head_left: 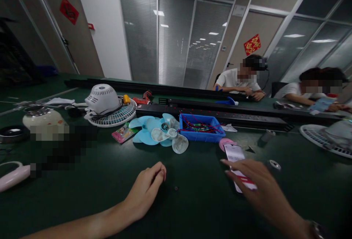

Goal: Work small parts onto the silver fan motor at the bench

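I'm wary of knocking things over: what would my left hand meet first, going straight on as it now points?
Probably the pale fan blade, beside the blue box. The left hand is curled and depth is unclear, so the box might come first instead.

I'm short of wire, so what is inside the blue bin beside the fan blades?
The blue bin holds tangled red wires and small green pieces; whatever lies beneath them is covered and cannot be seen.

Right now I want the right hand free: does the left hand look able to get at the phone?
Probably yes: just tabletop shows between the left hand and the phone, whose far end is uncovered, though the right hand hides part of its middle.
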Available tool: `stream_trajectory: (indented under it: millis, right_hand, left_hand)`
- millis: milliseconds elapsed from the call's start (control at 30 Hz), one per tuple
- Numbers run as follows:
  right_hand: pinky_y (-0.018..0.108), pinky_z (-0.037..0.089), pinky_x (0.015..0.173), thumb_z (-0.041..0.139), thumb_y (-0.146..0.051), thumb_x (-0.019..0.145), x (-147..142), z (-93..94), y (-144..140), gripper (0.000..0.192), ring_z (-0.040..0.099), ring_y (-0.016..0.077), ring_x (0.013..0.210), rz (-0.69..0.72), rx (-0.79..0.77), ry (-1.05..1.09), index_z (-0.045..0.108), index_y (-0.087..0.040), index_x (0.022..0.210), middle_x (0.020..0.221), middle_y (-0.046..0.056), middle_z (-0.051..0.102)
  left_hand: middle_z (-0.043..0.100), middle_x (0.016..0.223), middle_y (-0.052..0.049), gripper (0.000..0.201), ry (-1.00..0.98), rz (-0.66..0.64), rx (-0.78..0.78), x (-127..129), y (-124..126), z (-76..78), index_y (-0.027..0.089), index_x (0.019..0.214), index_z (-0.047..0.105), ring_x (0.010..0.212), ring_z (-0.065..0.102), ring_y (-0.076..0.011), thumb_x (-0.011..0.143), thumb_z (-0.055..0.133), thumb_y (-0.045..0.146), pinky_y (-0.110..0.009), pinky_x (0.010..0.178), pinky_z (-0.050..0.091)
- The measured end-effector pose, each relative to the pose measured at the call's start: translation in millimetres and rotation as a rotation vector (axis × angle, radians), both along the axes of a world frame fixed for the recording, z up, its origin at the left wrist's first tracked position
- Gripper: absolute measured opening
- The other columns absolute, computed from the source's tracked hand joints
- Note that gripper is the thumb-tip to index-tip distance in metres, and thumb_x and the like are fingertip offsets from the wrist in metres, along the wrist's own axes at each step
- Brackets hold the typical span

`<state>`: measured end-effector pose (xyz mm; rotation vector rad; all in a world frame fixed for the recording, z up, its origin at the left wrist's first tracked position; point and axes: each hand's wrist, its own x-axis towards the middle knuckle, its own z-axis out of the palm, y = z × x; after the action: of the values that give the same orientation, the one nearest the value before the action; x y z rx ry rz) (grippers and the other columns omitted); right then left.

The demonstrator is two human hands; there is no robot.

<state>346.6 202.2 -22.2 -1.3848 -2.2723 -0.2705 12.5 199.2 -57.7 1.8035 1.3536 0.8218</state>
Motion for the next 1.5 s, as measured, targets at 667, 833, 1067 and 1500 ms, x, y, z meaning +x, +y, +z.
stream_trajectory:
  millis: [667,833,1067,1500]
  right_hand:
    - [0.039,0.05,0.085,0.053,-0.047,0.09,8.1,5.0,26.7,0.031,0.065,0.0224,0.093,-0.066,0.065,0.185,0.072,-0.024,0.097,0.098,0.005,0.071]
    - [0.042,0.048,0.088,0.046,-0.043,0.092,99.4,1.2,22.5,0.034,0.065,0.0278,0.099,-0.441,0.08,-0.035,0.069,-0.021,0.103,0.106,0.008,0.071]
    - [0.037,0.052,0.074,0.046,-0.045,0.092,111.6,-16.4,11.3,0.033,0.07,0.0274,0.086,-0.543,-0.045,0.003,0.066,-0.026,0.108,0.108,0.009,0.072]
    - [0.036,0.048,0.061,0.045,-0.046,0.089,116.3,-10.7,13.3,0.027,0.068,0.0264,0.067,-0.729,-0.225,0.181,0.061,-0.026,0.097,0.091,0.01,0.071]
  left_hand:
    - [0.052,0.07,0.0,0.03,0.084,-0.037,0.048,-0.1,2.7,-2.1,0.02,0.074,0.047,0.067,0.051,-0.0166,0.094,0.031,0.036,-0.028,0.066,0.036]
    - [0.053,0.07,0.0,0.03,0.086,-0.035,0.039,2.1,2.6,3.0,0.02,0.074,0.049,0.068,0.052,-0.0172,0.093,0.032,0.036,-0.028,0.066,0.037]
    - [0.055,0.07,0.0,0.029,0.08,-0.036,0.037,2.4,1.2,5.4,0.019,0.074,0.05,0.068,0.054,-0.0167,0.092,0.033,0.034,-0.027,0.066,0.038]
    - [0.056,0.071,0.001,0.027,0.08,-0.043,0.036,0.9,1.3,3.7,0.019,0.075,0.052,0.069,0.054,-0.0166,0.092,0.034,0.032,-0.027,0.067,0.038]
